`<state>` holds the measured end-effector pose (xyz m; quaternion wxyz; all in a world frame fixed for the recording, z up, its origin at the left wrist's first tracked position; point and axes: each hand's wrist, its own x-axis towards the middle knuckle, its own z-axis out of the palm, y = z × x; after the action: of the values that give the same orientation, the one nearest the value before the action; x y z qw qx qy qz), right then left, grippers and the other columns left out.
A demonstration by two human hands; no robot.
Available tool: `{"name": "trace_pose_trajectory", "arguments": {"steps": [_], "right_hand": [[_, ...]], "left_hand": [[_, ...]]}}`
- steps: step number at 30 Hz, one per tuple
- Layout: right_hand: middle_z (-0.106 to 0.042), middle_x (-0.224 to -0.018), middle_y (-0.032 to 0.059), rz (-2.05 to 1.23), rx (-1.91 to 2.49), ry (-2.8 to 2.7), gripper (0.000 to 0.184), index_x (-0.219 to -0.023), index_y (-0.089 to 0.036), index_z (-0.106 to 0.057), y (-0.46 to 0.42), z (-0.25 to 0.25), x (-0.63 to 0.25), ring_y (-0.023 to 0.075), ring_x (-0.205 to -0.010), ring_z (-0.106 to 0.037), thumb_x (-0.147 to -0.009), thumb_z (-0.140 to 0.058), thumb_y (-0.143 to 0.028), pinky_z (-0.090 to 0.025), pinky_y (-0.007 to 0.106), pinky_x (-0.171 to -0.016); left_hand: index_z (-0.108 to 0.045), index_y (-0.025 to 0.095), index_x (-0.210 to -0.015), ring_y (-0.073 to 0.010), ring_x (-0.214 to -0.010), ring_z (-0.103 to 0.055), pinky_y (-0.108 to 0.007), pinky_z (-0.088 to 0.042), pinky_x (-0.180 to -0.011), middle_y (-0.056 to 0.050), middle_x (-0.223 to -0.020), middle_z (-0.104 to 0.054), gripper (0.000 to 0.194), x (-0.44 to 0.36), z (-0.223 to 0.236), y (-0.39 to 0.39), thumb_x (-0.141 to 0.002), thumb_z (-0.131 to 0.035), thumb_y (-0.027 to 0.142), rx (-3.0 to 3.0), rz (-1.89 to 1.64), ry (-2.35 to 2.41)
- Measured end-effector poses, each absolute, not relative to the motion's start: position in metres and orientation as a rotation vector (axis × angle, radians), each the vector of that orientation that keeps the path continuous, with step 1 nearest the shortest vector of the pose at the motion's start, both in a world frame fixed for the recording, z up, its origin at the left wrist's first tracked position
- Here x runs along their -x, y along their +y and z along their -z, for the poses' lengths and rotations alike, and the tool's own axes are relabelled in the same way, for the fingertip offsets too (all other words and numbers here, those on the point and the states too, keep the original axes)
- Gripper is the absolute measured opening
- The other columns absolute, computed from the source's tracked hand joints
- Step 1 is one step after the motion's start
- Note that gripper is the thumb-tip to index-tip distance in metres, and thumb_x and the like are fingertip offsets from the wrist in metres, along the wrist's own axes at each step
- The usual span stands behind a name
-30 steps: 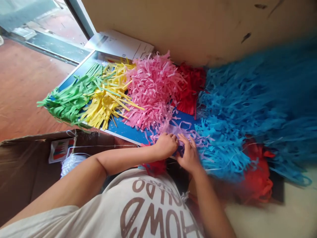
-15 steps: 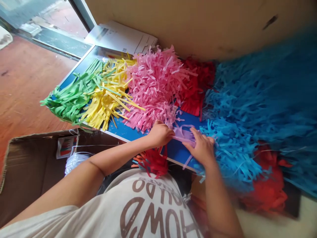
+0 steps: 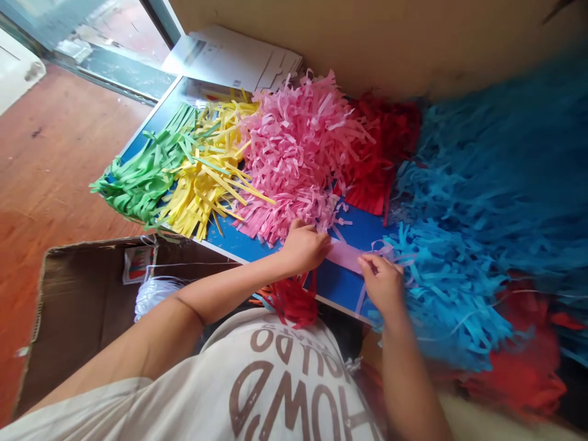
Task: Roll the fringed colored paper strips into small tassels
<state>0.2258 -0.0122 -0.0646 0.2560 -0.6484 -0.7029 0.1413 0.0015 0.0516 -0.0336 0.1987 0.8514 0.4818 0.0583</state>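
My left hand (image 3: 304, 248) and my right hand (image 3: 381, 285) pinch the two ends of a pale pink paper strip (image 3: 343, 255), which lies stretched over a blue board (image 3: 353, 229). Just above my left hand hangs a pink shredded-paper fringe (image 3: 294, 159). My right hand is next to a sky-blue paper fringe (image 3: 450, 269). Farther along the board lie a yellow fringe (image 3: 206, 177), a green fringe (image 3: 147, 174) and a red fringe (image 3: 381, 153). Under my forearm sits a small red paper tuft (image 3: 289, 300).
A brown cardboard box (image 3: 78, 312) with a white string bundle (image 3: 156, 295) stands at the lower left. Papers (image 3: 229, 58) lie past the board by a beige wall (image 3: 367, 43). A reddish floor (image 3: 55, 159) spreads on the left. More red fringe (image 3: 514, 380) lies lower right.
My hands have moved apart, my right hand going farther right, and the pale pink strip now lies stretched and flatter between them. The whole view has shifted slightly.
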Motion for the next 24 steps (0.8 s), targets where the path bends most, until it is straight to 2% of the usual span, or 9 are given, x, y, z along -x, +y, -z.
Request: {"name": "trace_pose_trajectory", "arguments": {"steps": [3,7,9,13,19,24], "right_hand": [[-0.073,-0.075,0.0043,-0.255,1.838,-1.926,0.032,-0.078,-0.022,-0.072,-0.012,0.066,-0.222,0.0222,-0.075,-0.066,-0.096,-0.052,-0.040,-0.036,0.035,-0.077],[-0.071,-0.070,0.0029,-0.144,1.902,-1.928,0.029,-0.075,-0.022,-0.071,-0.010,0.067,-0.213,0.0213,-0.072,-0.063,-0.094,-0.058,-0.040,-0.031,0.035,-0.075],[-0.071,-0.070,0.0022,-0.140,1.914,-1.918,0.029,-0.073,-0.022,-0.071,-0.009,0.068,-0.211,0.0202,-0.070,-0.061,-0.093,-0.060,-0.040,-0.030,0.035,-0.075],[-0.071,-0.071,0.0016,-0.149,1.904,-1.917,0.028,-0.072,-0.022,-0.069,-0.009,0.070,-0.212,0.0195,-0.071,-0.060,-0.093,-0.062,-0.040,-0.029,0.034,-0.076],[-0.071,-0.070,0.0027,-0.149,1.902,-1.890,0.029,-0.071,-0.022,-0.068,-0.009,0.069,-0.210,0.0206,-0.071,-0.058,-0.093,-0.062,-0.040,-0.029,0.035,-0.074],[-0.071,-0.070,0.0033,-0.145,1.912,-1.891,0.029,-0.072,-0.023,-0.068,-0.007,0.071,-0.211,0.0217,-0.072,-0.060,-0.093,-0.060,-0.042,-0.030,0.035,-0.073]], "left_hand": [[-0.070,0.017,-0.086,-0.0232,-0.077,-0.061,-0.047,-0.034,-0.091,-0.008,-0.070,-0.069,0.029,-0.007,0.035,0.051,-0.095,-0.047,0.034,-2.404,-0.180,1.438],[-0.069,0.018,-0.075,-0.0261,-0.083,-0.059,-0.050,-0.032,-0.090,-0.008,-0.073,-0.071,0.029,-0.009,0.038,0.049,-0.091,-0.050,0.034,-2.410,-0.203,1.455],[-0.069,0.018,-0.078,-0.0263,-0.084,-0.059,-0.050,-0.032,-0.090,-0.008,-0.073,-0.071,0.023,-0.007,0.038,0.049,-0.088,-0.052,0.030,-2.386,-0.186,1.465],[-0.069,0.018,-0.091,-0.0246,-0.084,-0.061,-0.049,-0.032,-0.094,-0.007,-0.073,-0.070,0.019,-0.002,0.036,0.051,-0.086,-0.053,0.026,-2.340,-0.170,1.482],[-0.069,0.017,-0.081,-0.0258,-0.082,-0.062,-0.051,-0.035,-0.094,-0.008,-0.067,-0.067,0.019,0.000,0.036,0.053,-0.085,-0.054,0.027,-2.363,-0.096,1.475],[-0.068,0.017,-0.073,-0.0246,-0.073,-0.060,-0.049,-0.038,-0.087,-0.008,-0.060,-0.065,0.023,-0.001,0.043,0.055,-0.086,-0.055,0.031,-2.429,-0.136,1.491]]}}
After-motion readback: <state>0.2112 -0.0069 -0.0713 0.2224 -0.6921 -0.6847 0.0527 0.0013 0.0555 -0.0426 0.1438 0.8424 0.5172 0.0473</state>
